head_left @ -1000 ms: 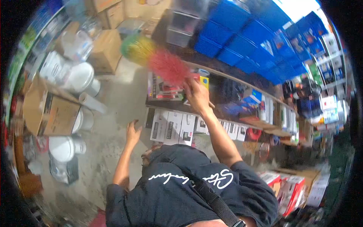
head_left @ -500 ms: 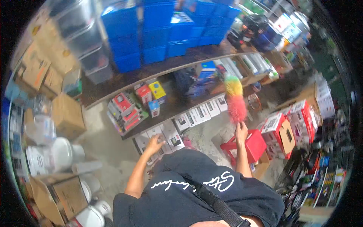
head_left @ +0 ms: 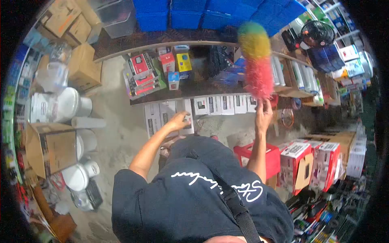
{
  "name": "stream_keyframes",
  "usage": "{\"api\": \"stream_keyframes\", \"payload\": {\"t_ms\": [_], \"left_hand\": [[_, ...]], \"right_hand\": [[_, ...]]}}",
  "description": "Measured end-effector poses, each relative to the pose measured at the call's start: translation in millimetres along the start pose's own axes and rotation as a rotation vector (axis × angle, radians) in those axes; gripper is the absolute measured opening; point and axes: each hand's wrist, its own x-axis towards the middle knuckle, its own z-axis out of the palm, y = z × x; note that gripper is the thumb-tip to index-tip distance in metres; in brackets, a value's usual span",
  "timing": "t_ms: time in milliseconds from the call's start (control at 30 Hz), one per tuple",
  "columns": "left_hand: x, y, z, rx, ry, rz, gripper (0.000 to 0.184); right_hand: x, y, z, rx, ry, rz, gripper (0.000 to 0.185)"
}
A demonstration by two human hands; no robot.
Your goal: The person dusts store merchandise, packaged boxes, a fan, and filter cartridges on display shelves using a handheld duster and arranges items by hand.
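A fluffy duster (head_left: 258, 65), green and yellow at its top and pink-red below, points up and away from me in front of the shelf. My right hand (head_left: 263, 113) is closed round its lower end. To the left, my left hand (head_left: 178, 120) hangs over the white boxes (head_left: 154, 117) on the floor under the shelf, fingers apart and holding nothing; whether it touches them I cannot tell. Beyond it, the lower shelf (head_left: 178, 94) bears red packages (head_left: 142, 73), a yellow box (head_left: 184, 62) and a small blue box (head_left: 173, 79).
Blue boxes (head_left: 186, 14) line the upper shelf (head_left: 154, 39), with a black fan (head_left: 317, 34) to the right. A red stool (head_left: 272, 160) and red-white boxes (head_left: 292, 162) stand at the right. White buckets (head_left: 68, 105) and an open carton (head_left: 52, 148) are at the left.
The view has swung right overall. The duster moved from the shelf's left part to its right, then up against the shelf. My left hand came over the white boxes.
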Motion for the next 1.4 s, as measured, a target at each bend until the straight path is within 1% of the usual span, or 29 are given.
{"api": "stream_keyframes", "payload": {"t_ms": [67, 100, 133, 167, 200, 267, 300, 333, 400, 467, 500, 533, 567, 600, 633, 733, 800, 833, 933, 967, 1000, 1067, 1133, 1167, 1200, 1267, 1300, 1367, 1400], "left_hand": [[-2.9, 4.1, 19.7, 0.028, 0.031, -0.118, 0.054], [-2.9, 8.7, 27.2, -0.007, -0.005, -0.136, 0.056], [7.5, -22.9, 55.6, -0.066, 0.012, -0.066, 0.056], [14.9, -39.8, 80.0, -0.096, 0.038, -0.115, 0.054], [14.9, -20.7, 83.3, -0.131, 0.011, -0.055, 0.050], [22.5, 23.7, 95.0, -0.102, -0.004, -0.127, 0.043], [32.7, 48.7, 97.4, -0.042, -0.101, -0.162, 0.046], [43.3, 68.7, 105.4, -0.049, -0.084, -0.086, 0.046], [77.8, 110.7, 114.2, 0.004, -0.226, -0.115, 0.048], [116.6, 125.8, 139.7, -0.086, -0.139, 0.077, 0.050], [135.3, 145.1, 148.0, -0.043, -0.059, 0.092, 0.046], [161.1, 159.2, 153.0, 0.068, -0.033, 0.231, 0.042], [186.4, 174.1, 156.5, 0.016, 0.006, 0.375, 0.039], [191.7, 221.2, 146.9, -0.021, 0.098, 0.383, 0.038], [210.5, 247.1, 143.9, -0.068, 0.171, 0.487, 0.036], [257.6, 325.7, 128.0, -0.152, 0.356, 0.564, 0.037], [286.3, 373.4, 112.9, -0.046, 0.549, 0.682, 0.041], [304.0, 391.3, 107.2, 0.001, 0.604, 0.630, 0.045], [355.0, 437.9, 91.6, 0.001, 0.703, 0.612, 0.071], [368.8, 453.7, 85.8, -0.028, 0.730, 0.624, 0.081], [394.8, 458.7, 83.9, -0.023, 0.812, 0.597, 0.090], [432.3, 472.9, 71.1, -0.051, 0.846, 0.438, 0.101], [455.4, 486.2, 59.7, -0.060, 0.936, 0.350, 0.110], [463.3, 488.7, 56.2, -0.128, 0.915, 0.323, 0.113], [472.2, 491.4, 55.7, -0.118, 0.937, 0.262, 0.113], [485.6, 496.6, 53.4, -0.112, 0.943, 0.141, 0.114], [494.0, 493.9, 54.2, -0.092, 0.954, 0.146, 0.114], [511.0, 484.3, 57.7, -0.051, 0.995, 0.182, 0.113], [514.8, 482.9, 59.2, -0.049, 1.016, 0.199, 0.112]], "right_hand": [[25.2, 31.0, -1.4, 0.035, -0.042, -0.062, 0.022], [31.5, 42.4, -9.3, 0.051, -0.127, 0.042, 0.028], [39.0, 69.3, -18.8, -0.176, -0.098, -0.101, 0.034], [42.7, 90.8, -25.0, -0.100, -0.092, -0.174, 0.037], [33.6, 75.6, -39.1, -0.079, -0.120, -0.056, 0.036], [17.5, 79.1, -69.4, -0.178, -0.147, 0.166, 0.035], [5.7, 91.5, -82.2, -0.068, -0.107, 0.188, 0.033], [-7.1, 112.6, -98.9, -0.039, -0.094, 0.191, 0.029], [-36.1, 141.5, -134.4, -0.051, -0.104, 0.307, 0.024], [-65.7, 157.6, -170.2, -0.172, -0.094, 0.367, 0.022], [-78.1, 167.3, -184.8, -0.145, -0.050, 0.308, 0.021], [-89.7, 175.7, -198.3, -0.119, -0.007, 0.248, 0.021], [-100.9, 182.8, -213.4, -0.141, 0.008, 0.301, 0.020], [-109.8, 187.7, -226.5, -0.161, 0.027, 0.353, 0.019], [-116.4, 184.6, -237.0, -0.252, 0.085, 0.361, 0.018], [-130.8, 193.7, -258.5, -0.124, 0.207, 0.513, 0.015], [-136.7, 201.0, -266.8, -0.184, 0.268, 0.528, 0.016], [-140.7, 207.4, -271.8, -0.251, 0.307, 0.535, 0.016], [-148.0, 240.9, -264.1, 0.033, 0.532, 0.480, 0.017], [-149.2, 244.8, -268.1, -0.008, 0.476, 0.602, 0.018], [-150.0, 249.3, -268.5, -0.005, 0.491, 0.611, 0.018], [-141.5, 246.9, -269.7, 0.008, 0.440, 0.696, 0.018], [-121.5, 236.2, -267.4, -0.022, 0.507, 0.577, 0.016], [-108.1, 222.4, -270.7, -0.069, 0.502, 0.553, 0.015], [-97.9, 229.0, -271.1, 0.116, 0.495, 0.640, 0.014], [-73.8, 226.9, -277.2, 0.075, 0.439, 0.570, 0.013], [-67.2, 244.8, -280.5, 0.036, 0.411, 0.554, 0.012], [-28.6, 226.8, -282.4, 0.033, 0.398, 0.454, 0.012], [-14.4, 231.9, -286.7, 0.051, 0.355, 0.493, 0.012]]}}
